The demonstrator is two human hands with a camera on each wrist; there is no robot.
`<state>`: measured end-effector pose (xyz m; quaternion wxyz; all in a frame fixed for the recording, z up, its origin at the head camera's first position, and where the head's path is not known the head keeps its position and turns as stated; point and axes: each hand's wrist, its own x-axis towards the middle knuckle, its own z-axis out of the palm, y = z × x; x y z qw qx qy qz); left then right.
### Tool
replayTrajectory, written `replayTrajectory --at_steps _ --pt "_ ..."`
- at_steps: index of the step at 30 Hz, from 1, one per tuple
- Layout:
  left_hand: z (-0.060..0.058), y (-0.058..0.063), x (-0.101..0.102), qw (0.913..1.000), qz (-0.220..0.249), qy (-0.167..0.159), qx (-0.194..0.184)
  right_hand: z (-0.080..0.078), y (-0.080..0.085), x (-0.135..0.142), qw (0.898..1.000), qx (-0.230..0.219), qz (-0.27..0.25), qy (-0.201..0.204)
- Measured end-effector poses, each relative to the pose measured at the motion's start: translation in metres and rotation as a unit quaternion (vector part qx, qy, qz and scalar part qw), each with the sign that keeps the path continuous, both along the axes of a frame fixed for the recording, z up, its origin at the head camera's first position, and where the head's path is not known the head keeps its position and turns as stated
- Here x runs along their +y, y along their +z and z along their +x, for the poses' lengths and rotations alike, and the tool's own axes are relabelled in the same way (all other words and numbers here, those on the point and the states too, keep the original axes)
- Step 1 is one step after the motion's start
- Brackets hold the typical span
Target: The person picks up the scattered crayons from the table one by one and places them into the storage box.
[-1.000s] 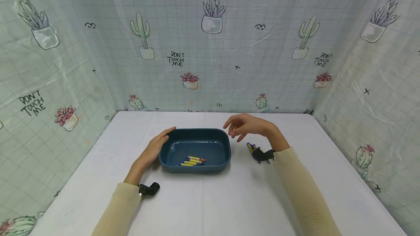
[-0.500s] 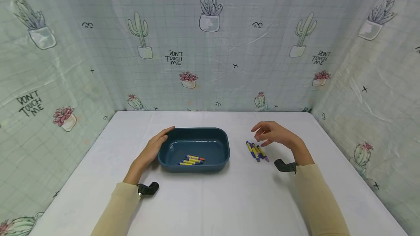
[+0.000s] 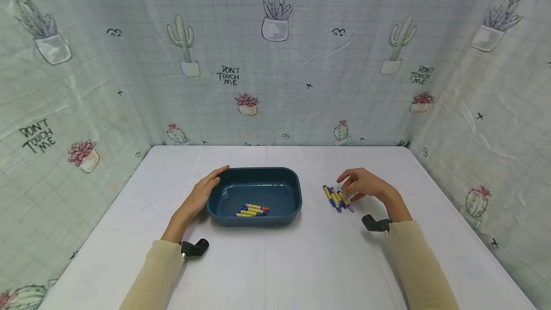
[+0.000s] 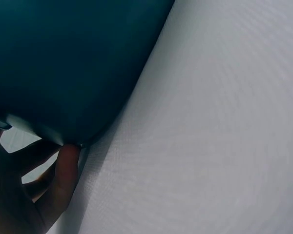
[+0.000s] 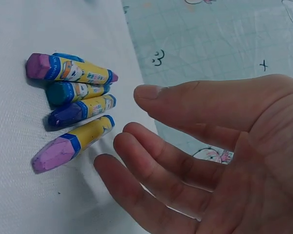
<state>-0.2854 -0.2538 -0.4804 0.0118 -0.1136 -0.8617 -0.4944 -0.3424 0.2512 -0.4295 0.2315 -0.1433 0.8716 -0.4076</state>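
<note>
Step in hand, as I judge it: you are gathering oil pastels (image 3: 335, 199) from the white surface (image 3: 267, 267), reaching for another to join those in the tray (image 3: 254, 221). Your right hand (image 3: 366, 184) hangs just beside the cluster, fingers (image 5: 146, 163) loosely bent, thumb and tips well parted, nothing between them. Your left hand (image 3: 200, 194) rests at the tray's left side, fingertips against the outer wall; whether they clamp it, I cannot tell.

Next move likely calls for a slight advance, then a pinch across one stick. The purple oil pastel (image 5: 73, 69) lies nearest your thumb, the lilac oil pastel (image 5: 71, 144) nearest your fingertips. Between them, the teal oil pastel (image 5: 63, 92) and dark blue oil pastel (image 5: 71, 113) lie close; a neighbour could roll.

Materials: short, waxy-looking sticks in yellow printed sleeves, blue bands; lilac end blunt, scuffed. More sticks (image 3: 251, 211) lie by the tray's near wall, one orange-red at the end. Tray: dark teal-blue, smooth, glossy, plastic-looking, rounded corners. Surface covering: fine weave, faint creases. Backdrop (image 3: 275, 109): thin, crinkled sheet, cactus prints
</note>
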Motion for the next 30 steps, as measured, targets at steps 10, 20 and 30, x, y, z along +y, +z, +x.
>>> replayTrajectory --at_steps 10,20,30 --pt "-0.001 0.000 0.000 1.0000 -0.006 0.003 -0.004 0.003 -0.005 -0.002 1.000 -0.016 0.013 0.000" --pt "0.000 0.000 0.000 1.0000 -0.004 0.000 -0.001 0.002 -0.010 -0.001 0.999 -0.023 0.021 0.013" --pt "0.000 0.001 0.000 1.0000 -0.001 -0.003 0.004 0.000 -0.014 -0.001 0.999 -0.010 0.040 0.010"
